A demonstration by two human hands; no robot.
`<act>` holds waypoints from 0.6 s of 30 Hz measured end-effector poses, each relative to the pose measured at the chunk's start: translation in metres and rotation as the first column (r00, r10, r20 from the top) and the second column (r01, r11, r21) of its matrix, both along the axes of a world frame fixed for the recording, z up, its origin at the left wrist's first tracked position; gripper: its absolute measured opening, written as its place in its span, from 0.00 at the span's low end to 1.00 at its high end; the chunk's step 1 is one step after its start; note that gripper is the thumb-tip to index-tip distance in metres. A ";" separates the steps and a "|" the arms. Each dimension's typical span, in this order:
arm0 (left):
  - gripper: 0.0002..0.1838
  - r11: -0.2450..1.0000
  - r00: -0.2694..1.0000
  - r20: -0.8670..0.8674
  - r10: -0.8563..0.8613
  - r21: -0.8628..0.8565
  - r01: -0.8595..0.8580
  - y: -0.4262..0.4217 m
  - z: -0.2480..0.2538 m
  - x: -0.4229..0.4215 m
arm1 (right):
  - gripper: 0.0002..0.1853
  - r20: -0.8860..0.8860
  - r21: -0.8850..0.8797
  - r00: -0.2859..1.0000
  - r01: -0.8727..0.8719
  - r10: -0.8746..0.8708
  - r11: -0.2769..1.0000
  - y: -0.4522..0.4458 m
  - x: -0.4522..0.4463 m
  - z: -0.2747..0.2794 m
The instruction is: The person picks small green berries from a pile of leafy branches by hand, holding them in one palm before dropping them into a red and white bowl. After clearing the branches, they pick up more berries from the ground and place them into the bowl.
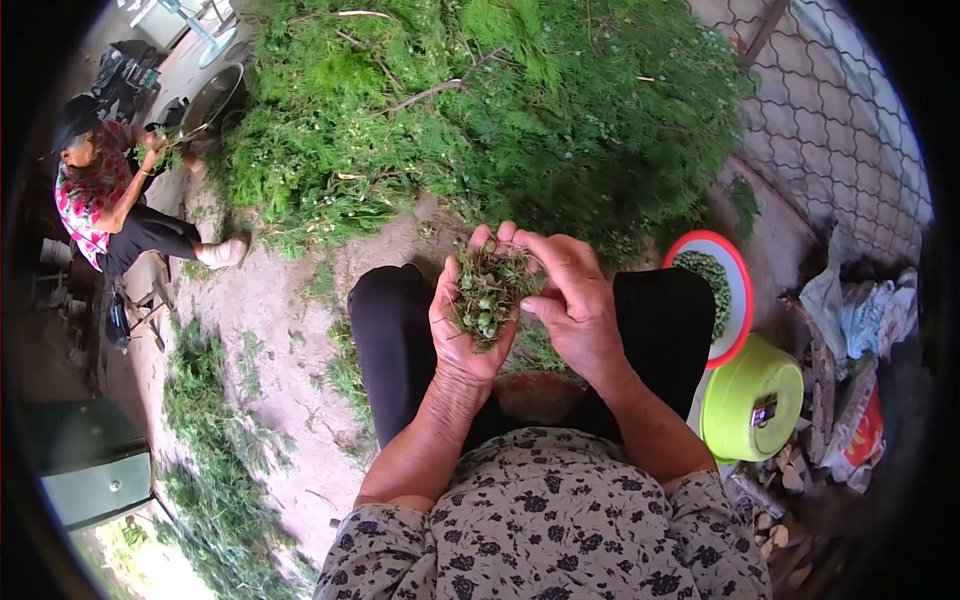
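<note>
One cupped left hand (458, 348), head view: I hold a clump of green berries and leafy scraps (490, 295) in its palm.
Right hand (582, 312): arched at the clump's 3 o'clock edge, thumb parted from forefinger; I cannot tell whether it pinches anything.
Clump's long axis: roughly 12 to 6 o'clock.
Red-rimmed bowl (745, 300): at 3 o'clock, nearer my right hand, holding loose berries (711, 270).

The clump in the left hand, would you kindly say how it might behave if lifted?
The clump is probably light, as it looks like thin twigs and small green berries. It may well fall apart, since its pieces lie loosely in the cupped left hand. The round berries could roll away.
</note>
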State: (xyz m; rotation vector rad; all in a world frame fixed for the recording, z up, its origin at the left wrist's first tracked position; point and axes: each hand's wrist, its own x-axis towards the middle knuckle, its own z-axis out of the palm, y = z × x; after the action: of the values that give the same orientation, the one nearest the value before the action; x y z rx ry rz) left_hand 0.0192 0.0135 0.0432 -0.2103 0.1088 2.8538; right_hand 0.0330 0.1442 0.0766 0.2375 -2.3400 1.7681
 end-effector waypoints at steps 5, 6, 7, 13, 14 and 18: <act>0.24 0.996 0.993 0.078 -0.089 0.012 0.089 0.002 -0.005 0.003 | 0.33 -0.146 0.199 0.975 -0.139 0.170 0.970 0.010 -0.010 -0.005; 0.24 0.995 0.993 0.066 -0.094 -0.006 0.095 0.004 -0.003 0.003 | 0.31 -0.159 0.234 0.968 -0.152 0.193 0.960 0.011 -0.011 -0.005; 0.24 0.994 0.993 0.054 -0.101 -0.024 0.103 0.006 -0.003 0.003 | 0.31 -0.156 0.234 0.969 -0.152 0.191 0.960 0.010 -0.010 -0.007; 0.24 0.982 0.982 0.053 -0.183 0.054 0.180 0.005 -0.021 0.004 | 0.21 -0.184 0.274 0.975 -0.068 0.122 0.959 0.008 -0.012 -0.028; 0.24 0.983 0.982 0.055 -0.180 0.055 0.177 0.005 -0.024 0.004 | 0.18 -0.209 0.235 0.974 -0.042 0.092 0.971 0.009 -0.014 -0.032; 0.24 0.985 0.979 0.121 -0.166 0.073 0.159 0.001 -0.029 0.002 | 0.11 0.000 0.028 0.999 -0.033 0.033 0.999 0.015 -0.013 -0.031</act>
State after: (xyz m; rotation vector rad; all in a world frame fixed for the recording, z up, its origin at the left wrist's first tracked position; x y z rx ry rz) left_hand 0.0215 0.0145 0.0142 -0.3516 0.0101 2.6685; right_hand 0.0198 0.1592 0.0454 0.2826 -2.3749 1.7513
